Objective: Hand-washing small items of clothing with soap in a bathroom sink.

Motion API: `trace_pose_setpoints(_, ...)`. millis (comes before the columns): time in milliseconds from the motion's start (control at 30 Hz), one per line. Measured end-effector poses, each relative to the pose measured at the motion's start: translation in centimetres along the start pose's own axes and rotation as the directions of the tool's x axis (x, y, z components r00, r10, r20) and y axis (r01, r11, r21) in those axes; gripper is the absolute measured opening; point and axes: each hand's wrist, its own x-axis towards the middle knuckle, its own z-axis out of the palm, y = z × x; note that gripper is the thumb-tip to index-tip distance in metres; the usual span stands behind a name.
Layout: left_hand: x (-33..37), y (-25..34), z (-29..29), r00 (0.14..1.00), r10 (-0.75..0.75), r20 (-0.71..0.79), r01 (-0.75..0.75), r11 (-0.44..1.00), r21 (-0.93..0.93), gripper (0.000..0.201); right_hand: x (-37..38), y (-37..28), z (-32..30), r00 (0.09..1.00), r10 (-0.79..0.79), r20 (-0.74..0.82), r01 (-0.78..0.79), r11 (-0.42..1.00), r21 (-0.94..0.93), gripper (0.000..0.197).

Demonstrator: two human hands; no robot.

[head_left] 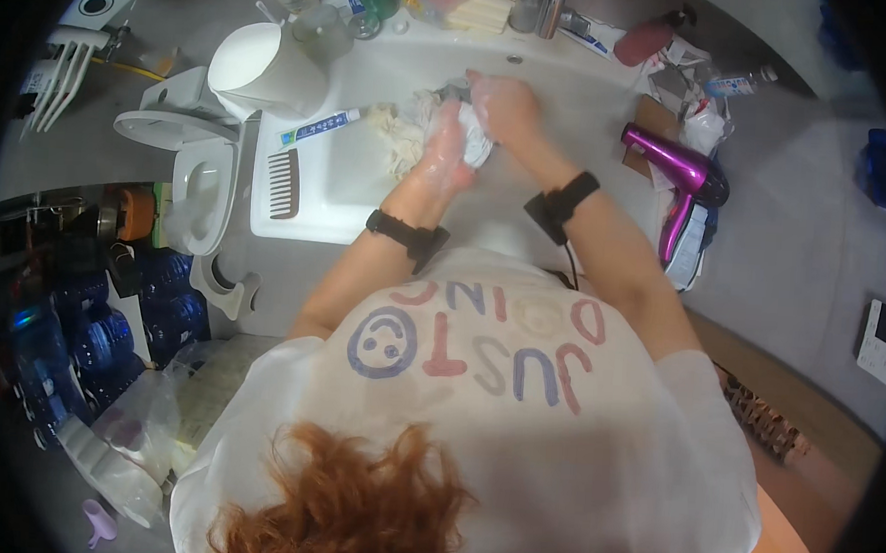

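Both my arms reach into a white sink point(357, 194), where wet, bunched-up laundry lies in the basin. My left hand point(448, 145), covered in suds, is closed on a white cloth point(478, 143). Just beside it, my soapy right hand point(504, 107) grips the same cloth from the far right side. A cream-coloured cloth point(397, 142) lies crumpled to the left of my left hand. What kind of garments these are, I cannot make out. Parts of the fingers are hidden by the cloth and foam.
On the sink's left ledge are a toothpaste tube point(319, 128), a brown comb point(284, 183) and a white bucket point(263, 72). A faucet point(551, 10) stands at the back. To the right lies a purple hair dryer point(677, 169). A toilet point(205, 184) is at the left.
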Motion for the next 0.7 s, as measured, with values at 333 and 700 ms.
trace_pose_setpoints(333,2.2,-0.6,-1.3,0.988,-0.024,-0.151,0.035,0.997,0.072,0.036,0.2,1.3,2.6,0.996,0.075,0.038,-0.077,0.995,0.067,0.044)
trace_pose_setpoints(700,2.5,-0.5,-0.8,0.994,-0.053,-0.095,0.038,0.987,-0.155,0.041,-0.9,0.4,2.7,0.986,0.139,0.087,-0.156,0.961,0.229,0.049)
